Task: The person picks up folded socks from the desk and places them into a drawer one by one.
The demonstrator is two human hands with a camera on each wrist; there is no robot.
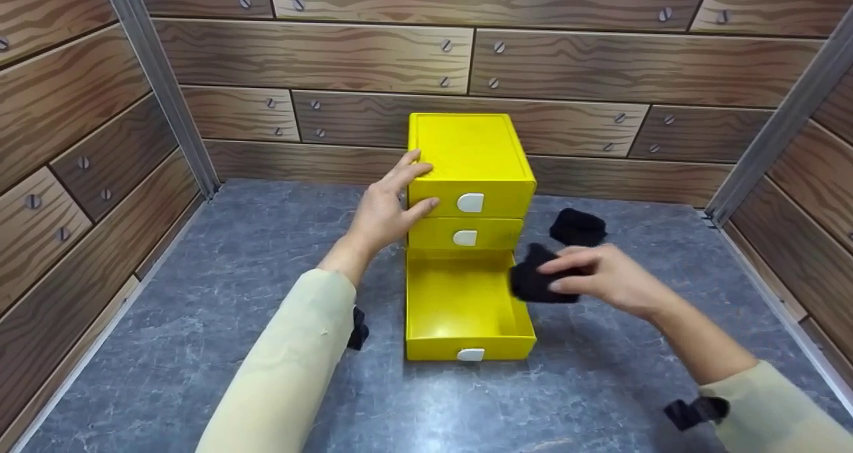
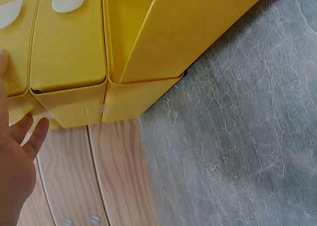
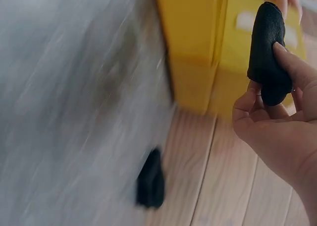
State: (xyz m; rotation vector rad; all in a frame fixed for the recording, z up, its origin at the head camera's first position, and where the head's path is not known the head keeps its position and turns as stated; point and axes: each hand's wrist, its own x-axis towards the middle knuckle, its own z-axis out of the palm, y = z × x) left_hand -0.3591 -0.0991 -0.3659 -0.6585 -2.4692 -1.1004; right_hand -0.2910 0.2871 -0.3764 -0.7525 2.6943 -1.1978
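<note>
Right hand point(image 1: 610, 276) grip pinches a black cloth point(image 1: 536, 281) beside the open bottom drawer point(image 1: 466, 306). Left hand point(image 1: 386, 206), fingers straight, rests against the yellow drawer unit point(image 1: 470, 156) on the worktop point(image 1: 200, 320).

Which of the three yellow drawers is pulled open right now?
The bottom drawer: it juts forward, empty, while the middle drawer and top drawer sit shut.

The drawer unit point(image 1: 470, 173) stands at frame centre on the table point(image 1: 200, 346), its bottom drawer point(image 1: 466, 310) pulled forward. One sock point(image 1: 578, 226) lies right of it; another sock point(image 1: 536, 280) sits in the right hand point(image 1: 600, 280) beside the drawer.
</note>
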